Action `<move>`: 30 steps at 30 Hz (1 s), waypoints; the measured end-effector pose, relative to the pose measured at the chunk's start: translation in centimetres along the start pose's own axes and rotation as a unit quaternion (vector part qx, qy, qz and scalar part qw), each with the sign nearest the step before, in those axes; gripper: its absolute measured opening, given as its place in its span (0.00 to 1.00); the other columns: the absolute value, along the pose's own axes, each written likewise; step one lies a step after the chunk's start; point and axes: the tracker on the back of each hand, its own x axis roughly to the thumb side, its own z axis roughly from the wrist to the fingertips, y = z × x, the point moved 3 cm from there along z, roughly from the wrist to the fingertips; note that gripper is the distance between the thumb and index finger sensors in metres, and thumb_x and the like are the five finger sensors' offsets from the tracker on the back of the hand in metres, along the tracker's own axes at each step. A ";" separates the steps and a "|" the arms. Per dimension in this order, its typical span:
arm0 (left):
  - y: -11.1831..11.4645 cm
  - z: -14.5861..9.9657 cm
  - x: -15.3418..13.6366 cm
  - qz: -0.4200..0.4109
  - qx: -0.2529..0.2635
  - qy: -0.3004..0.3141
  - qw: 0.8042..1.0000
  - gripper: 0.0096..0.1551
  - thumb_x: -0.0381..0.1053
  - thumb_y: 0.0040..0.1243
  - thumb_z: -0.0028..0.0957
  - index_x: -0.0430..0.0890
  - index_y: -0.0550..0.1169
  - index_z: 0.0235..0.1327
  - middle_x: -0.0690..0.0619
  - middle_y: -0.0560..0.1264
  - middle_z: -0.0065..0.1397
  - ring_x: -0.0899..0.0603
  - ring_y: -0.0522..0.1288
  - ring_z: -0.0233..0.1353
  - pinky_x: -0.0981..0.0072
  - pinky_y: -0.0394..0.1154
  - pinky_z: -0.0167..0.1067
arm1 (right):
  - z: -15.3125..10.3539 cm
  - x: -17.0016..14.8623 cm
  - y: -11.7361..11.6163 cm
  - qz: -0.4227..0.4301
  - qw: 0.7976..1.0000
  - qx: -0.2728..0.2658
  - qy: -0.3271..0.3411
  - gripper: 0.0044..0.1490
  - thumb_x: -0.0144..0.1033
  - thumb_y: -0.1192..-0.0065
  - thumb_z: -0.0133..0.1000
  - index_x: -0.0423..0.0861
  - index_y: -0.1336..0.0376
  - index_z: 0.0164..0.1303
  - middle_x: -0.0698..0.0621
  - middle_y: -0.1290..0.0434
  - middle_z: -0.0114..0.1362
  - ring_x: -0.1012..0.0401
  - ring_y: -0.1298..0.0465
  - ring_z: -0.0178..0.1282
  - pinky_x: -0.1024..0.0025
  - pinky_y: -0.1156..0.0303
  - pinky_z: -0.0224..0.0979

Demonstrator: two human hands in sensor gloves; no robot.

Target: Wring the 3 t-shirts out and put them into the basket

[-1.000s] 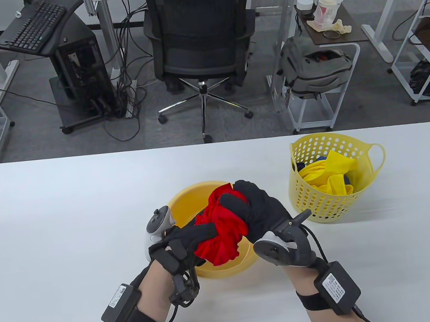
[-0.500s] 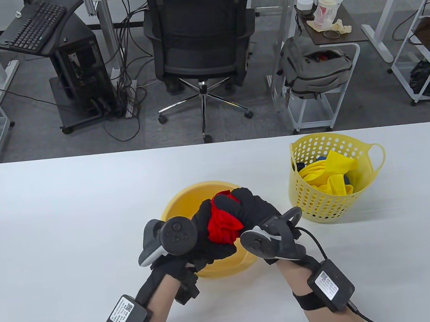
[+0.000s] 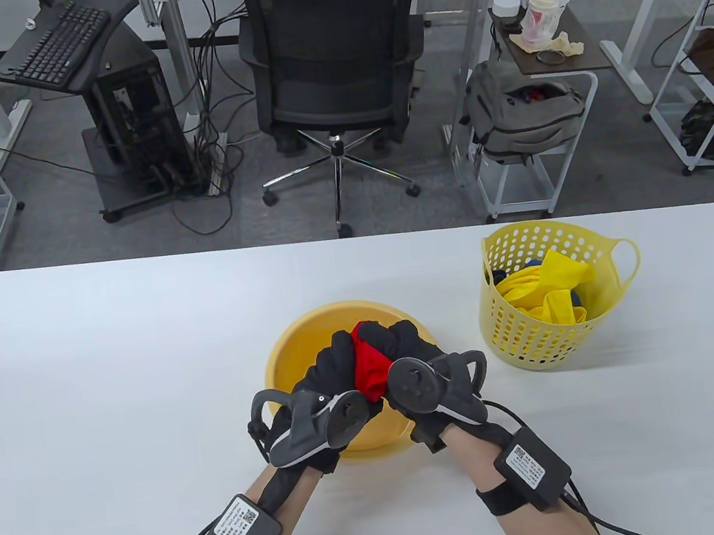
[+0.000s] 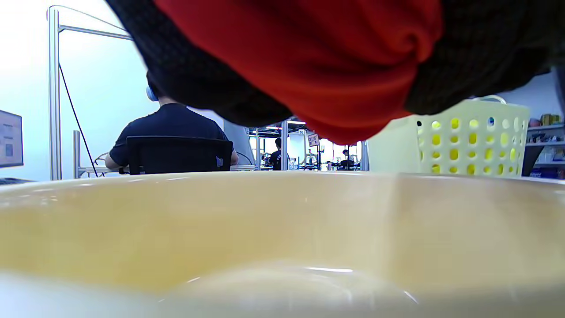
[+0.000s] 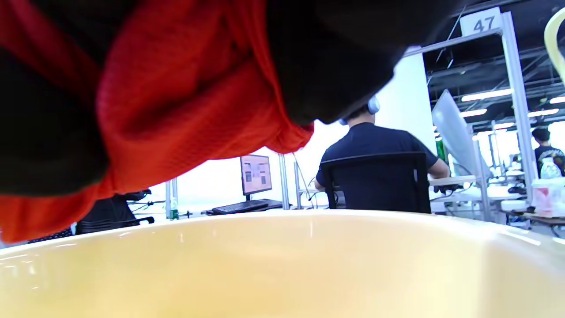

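Observation:
A bunched red t-shirt (image 3: 369, 367) is squeezed between both gloved hands above the yellow basin (image 3: 296, 353). My left hand (image 3: 330, 368) grips its left side and my right hand (image 3: 409, 345) grips its right side, fingers curled round the cloth. In the left wrist view the red t-shirt (image 4: 318, 62) hangs from the top over the basin's (image 4: 132, 221) inside. The right wrist view has the red cloth (image 5: 176, 97) above the basin's wall (image 5: 309, 265). The yellow basket (image 3: 534, 330) stands to the right, holding a yellow t-shirt (image 3: 549, 296) and something dark blue.
The white table (image 3: 84, 379) stretches wide to the left of the basin. Beyond its far edge stand an office chair (image 3: 332, 69), a computer stand (image 3: 117, 115) and a small cart with a grey bag (image 3: 523, 110). A person sits at a desk behind.
Both hands have closed in on the red t-shirt and rolled their backs upward, compressing it into a small wad. Much less red cloth shows than a second ago.

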 end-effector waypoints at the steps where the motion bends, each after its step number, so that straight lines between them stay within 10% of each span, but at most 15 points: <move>1: -0.1 0.0 0.0 -0.002 0.004 -0.003 1.000 0.75 0.74 0.76 0.51 0.30 0.48 0.83 0.34 0.73 0.73 0.44 0.86 0.49 0.64 0.88 0.43 | 0.0 0.1 0.1 -0.005 1.000 0.009 -0.012 0.56 0.27 0.13 0.48 0.54 0.50 0.77 0.35 0.30 0.64 0.52 0.19 0.29 0.78 0.20 0.24; 22: -2.3 -0.5 -0.3 -0.038 -0.001 0.012 0.999 0.76 0.76 0.74 0.50 0.30 0.49 0.84 0.34 0.73 0.73 0.44 0.87 0.50 0.63 0.89 0.43 | 0.0 -0.3 1.9 0.047 0.998 0.030 -0.013 0.57 0.28 0.13 0.49 0.55 0.51 0.78 0.35 0.31 0.65 0.52 0.19 0.31 0.78 0.19 0.26; 26: -3.1 -0.3 -1.7 -0.173 -0.048 0.041 0.983 0.75 0.81 0.65 0.55 0.32 0.45 0.86 0.32 0.68 0.79 0.37 0.83 0.62 0.53 0.85 0.54 | 0.2 -1.8 2.9 0.127 0.991 0.032 0.004 0.57 0.29 0.13 0.49 0.57 0.50 0.79 0.36 0.31 0.66 0.52 0.19 0.32 0.78 0.19 0.27; 30: -5.1 -0.9 -1.8 -0.208 0.015 0.065 0.976 0.66 0.82 0.48 0.62 0.40 0.40 0.89 0.31 0.55 0.89 0.28 0.70 0.78 0.37 0.73 0.69 | 0.4 -5.7 5.9 0.222 0.975 -0.006 -0.029 0.56 0.29 0.13 0.49 0.57 0.49 0.80 0.35 0.31 0.67 0.52 0.19 0.31 0.78 0.19 0.27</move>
